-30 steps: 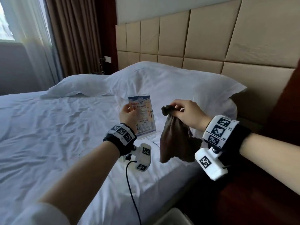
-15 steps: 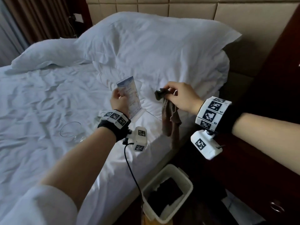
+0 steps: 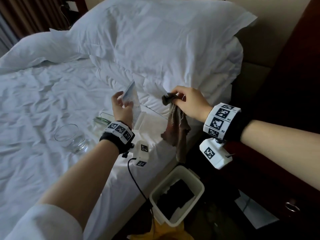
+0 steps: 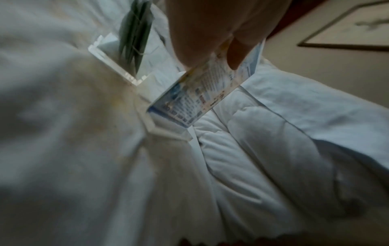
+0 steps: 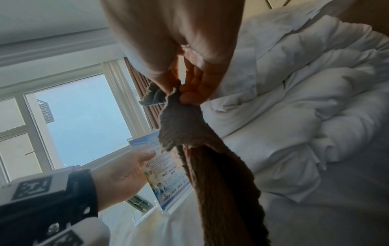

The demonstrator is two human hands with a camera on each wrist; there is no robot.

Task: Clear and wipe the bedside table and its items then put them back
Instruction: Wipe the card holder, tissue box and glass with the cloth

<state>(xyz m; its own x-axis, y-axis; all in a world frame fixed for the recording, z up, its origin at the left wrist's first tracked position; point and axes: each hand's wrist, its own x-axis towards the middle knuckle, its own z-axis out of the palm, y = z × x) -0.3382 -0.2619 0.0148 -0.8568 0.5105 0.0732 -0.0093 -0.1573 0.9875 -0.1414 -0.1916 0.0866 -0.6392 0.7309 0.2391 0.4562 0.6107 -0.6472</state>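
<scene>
Sign stand (image 3: 132, 103) gripped in left hand (image 3: 121, 110), brown cloth (image 3: 178, 129) pinched by right hand (image 3: 188, 103).

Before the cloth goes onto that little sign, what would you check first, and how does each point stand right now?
1. Left hand holds the sign holder by its upper edge: ok.
2. Right hand pinches the brown cloth at its top, the rest hanging free: ok.
3. Cloth apart from the sign holder, not yet wiping: ok.
4. Printed face turned toward the cloth: ok in the right wrist view.
5. Glass on the bed sheet, away from both hands: ok.
6. Firmness of the left grip: cannot tell, the left wrist view is blurred.
</scene>
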